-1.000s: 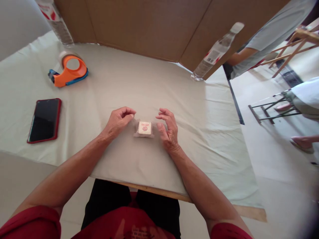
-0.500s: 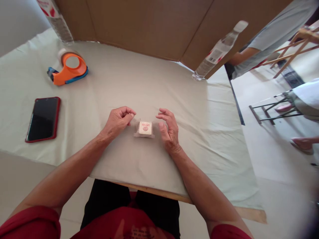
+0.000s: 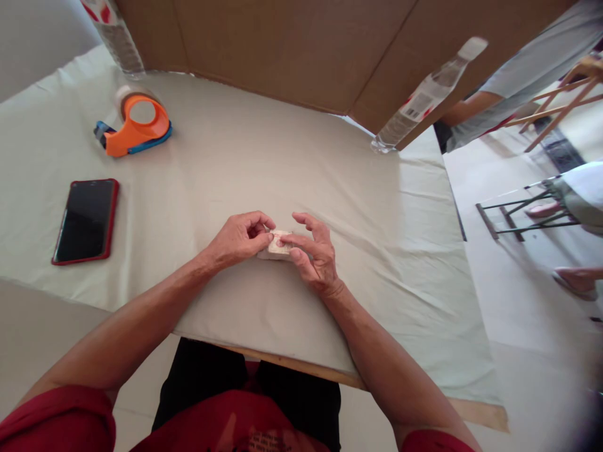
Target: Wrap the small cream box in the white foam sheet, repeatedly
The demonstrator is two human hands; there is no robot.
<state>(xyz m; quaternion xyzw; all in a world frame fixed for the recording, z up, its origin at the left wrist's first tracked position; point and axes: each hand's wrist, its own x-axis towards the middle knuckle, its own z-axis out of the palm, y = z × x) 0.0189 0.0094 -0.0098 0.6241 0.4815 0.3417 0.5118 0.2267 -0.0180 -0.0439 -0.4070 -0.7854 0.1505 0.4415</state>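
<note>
A small white square packet (image 3: 277, 247) in clear wrap lies on the pale cloth of the table (image 3: 282, 163), near the front edge. My left hand (image 3: 241, 237) pinches its left side with thumb and curled fingers. My right hand (image 3: 313, 252) grips its right side, thumb and forefinger on the packet, the other fingers bent above it. Most of the packet is hidden between the two hands.
A red-cased phone (image 3: 85, 220) lies face up at the left. An orange tape dispenser (image 3: 136, 129) sits behind it. Two plastic bottles (image 3: 424, 97) (image 3: 115, 34) stand by a cardboard screen (image 3: 292, 44). Another person (image 3: 509, 69) and chairs are at the right.
Both hands have closed in on the packet from either side and taken hold of it; earlier they hovered beside it without touching. The camera shifted slightly.
</note>
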